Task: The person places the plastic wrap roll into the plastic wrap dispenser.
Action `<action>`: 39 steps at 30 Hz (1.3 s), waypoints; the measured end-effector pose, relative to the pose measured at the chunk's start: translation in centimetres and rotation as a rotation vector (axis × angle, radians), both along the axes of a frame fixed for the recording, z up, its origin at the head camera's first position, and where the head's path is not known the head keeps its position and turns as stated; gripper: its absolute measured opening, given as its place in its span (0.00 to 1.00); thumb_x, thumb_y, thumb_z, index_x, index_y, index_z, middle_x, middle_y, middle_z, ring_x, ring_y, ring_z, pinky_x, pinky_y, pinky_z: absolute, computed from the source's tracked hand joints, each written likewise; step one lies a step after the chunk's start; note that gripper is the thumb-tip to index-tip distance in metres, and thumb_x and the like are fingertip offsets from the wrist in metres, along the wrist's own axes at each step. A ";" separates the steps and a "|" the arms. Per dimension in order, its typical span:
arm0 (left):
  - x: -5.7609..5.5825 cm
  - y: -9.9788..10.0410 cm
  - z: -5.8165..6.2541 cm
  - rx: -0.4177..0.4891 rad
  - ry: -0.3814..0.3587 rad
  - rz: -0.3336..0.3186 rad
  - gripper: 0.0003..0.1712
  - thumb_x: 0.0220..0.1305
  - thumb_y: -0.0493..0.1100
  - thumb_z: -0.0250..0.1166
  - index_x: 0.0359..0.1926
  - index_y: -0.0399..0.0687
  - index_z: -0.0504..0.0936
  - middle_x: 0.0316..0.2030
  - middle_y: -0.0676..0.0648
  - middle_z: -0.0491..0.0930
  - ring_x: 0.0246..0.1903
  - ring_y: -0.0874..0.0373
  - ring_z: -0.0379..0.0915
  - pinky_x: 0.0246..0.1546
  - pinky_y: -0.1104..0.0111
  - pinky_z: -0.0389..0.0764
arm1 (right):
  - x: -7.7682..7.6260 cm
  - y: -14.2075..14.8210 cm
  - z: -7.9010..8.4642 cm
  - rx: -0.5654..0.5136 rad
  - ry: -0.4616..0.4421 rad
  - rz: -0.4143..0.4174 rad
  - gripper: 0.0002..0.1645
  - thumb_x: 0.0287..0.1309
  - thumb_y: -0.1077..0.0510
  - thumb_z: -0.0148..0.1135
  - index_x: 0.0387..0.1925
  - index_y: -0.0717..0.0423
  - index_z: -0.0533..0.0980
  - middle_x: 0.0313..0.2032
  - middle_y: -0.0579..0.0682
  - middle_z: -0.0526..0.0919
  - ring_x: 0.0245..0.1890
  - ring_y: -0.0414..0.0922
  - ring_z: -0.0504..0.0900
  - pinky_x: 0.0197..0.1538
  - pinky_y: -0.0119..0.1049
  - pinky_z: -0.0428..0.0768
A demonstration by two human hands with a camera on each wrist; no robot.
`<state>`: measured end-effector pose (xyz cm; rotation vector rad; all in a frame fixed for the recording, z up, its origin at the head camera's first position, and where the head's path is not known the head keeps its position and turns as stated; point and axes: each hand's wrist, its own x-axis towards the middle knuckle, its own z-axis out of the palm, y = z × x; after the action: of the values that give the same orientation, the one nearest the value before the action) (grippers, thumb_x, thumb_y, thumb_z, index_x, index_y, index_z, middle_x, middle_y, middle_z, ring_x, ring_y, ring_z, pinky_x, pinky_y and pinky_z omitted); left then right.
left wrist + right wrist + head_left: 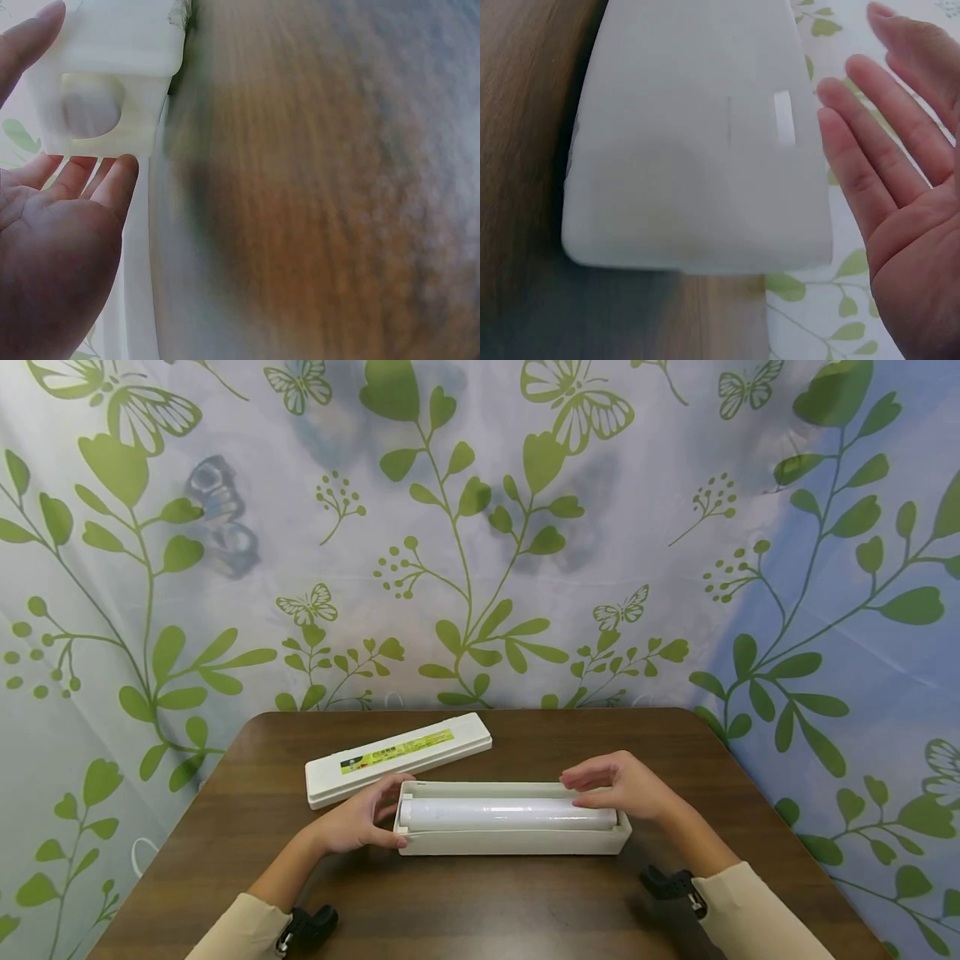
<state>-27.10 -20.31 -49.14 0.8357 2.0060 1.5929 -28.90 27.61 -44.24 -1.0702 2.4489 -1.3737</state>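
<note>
Opening done: lid off, on surface just beyond left hand. White roll not out, lay lengthwise inside box, between hands. Lid not back on. Left hand gripped box by its left end, thumb at near corner. Right hand loosely bent over other end, clamped on nothing; touch on roll unclear. Head view showed most of roll's length; left wrist view showed its round end face; right wrist view, box's outside, fingers just beside it.
</note>
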 end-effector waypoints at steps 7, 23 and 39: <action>0.1 -0.1 0.0 -0.002 -0.010 0.001 0.53 0.58 0.34 0.76 0.76 0.42 0.52 0.73 0.33 0.58 0.75 0.31 0.54 0.59 0.65 0.80 | 0.1 1.2 -0.9 -0.103 0.139 -0.045 0.19 0.55 0.66 0.75 0.50 0.62 0.84 0.46 0.63 0.89 0.45 0.54 0.89 0.49 0.39 0.87; 0.3 -0.3 0.2 -0.012 0.015 0.016 0.53 0.58 0.35 0.76 0.76 0.42 0.53 0.73 0.35 0.58 0.76 0.33 0.54 0.62 0.68 0.77 | 0.7 4.6 -4.3 -0.357 0.172 -0.262 0.18 0.51 0.78 0.71 0.46 0.75 0.81 0.45 0.61 0.86 0.46 0.49 0.86 0.51 0.30 0.84; 0.1 0.0 -0.1 0.005 0.010 0.007 0.53 0.58 0.35 0.76 0.76 0.42 0.53 0.73 0.34 0.59 0.75 0.33 0.54 0.60 0.67 0.78 | 1.1 6.1 -6.7 -0.405 -0.033 -0.231 0.26 0.58 0.77 0.65 0.58 0.82 0.70 0.57 0.44 0.83 0.55 0.39 0.84 0.58 0.28 0.81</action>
<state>-27.03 -20.29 -49.21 0.8409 2.0150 1.6013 -27.84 33.72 -50.91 -0.8365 2.3888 -2.0052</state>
